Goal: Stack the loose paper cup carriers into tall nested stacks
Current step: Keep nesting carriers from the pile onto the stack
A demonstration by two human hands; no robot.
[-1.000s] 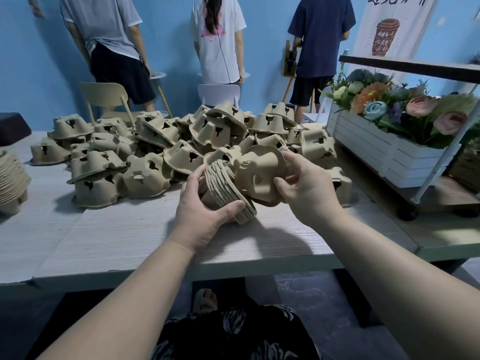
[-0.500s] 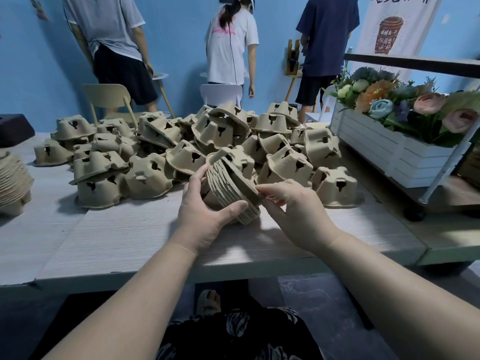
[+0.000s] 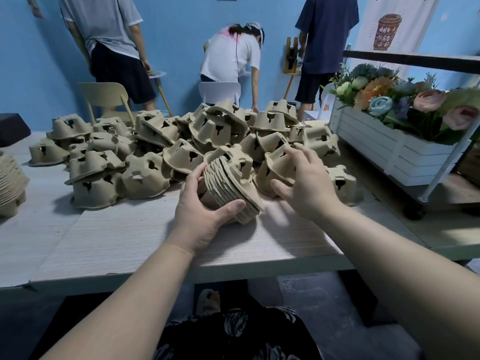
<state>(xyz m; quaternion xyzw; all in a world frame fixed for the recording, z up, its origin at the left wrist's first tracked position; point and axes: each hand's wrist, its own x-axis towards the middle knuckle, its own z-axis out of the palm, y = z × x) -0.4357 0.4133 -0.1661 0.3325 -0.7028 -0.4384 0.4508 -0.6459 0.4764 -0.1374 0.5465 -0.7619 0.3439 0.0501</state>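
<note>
Work is barely begun — left hand (image 3: 205,214) grips a short nested stack (image 3: 230,193); right hand (image 3: 304,185), fingers spread, reaches a loose carrier (image 3: 279,162). Dozens remain in the pile (image 3: 145,149) on the bench (image 3: 124,237).

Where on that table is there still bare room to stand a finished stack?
Bare tabletop runs along the near edge, in front of the loose carrier pile and left of the left hand, which grips the nested stack. A narrower strip lies under the right forearm. The far half is crowded with carriers, where the right hand reaches; another stack takes the left edge.
</note>
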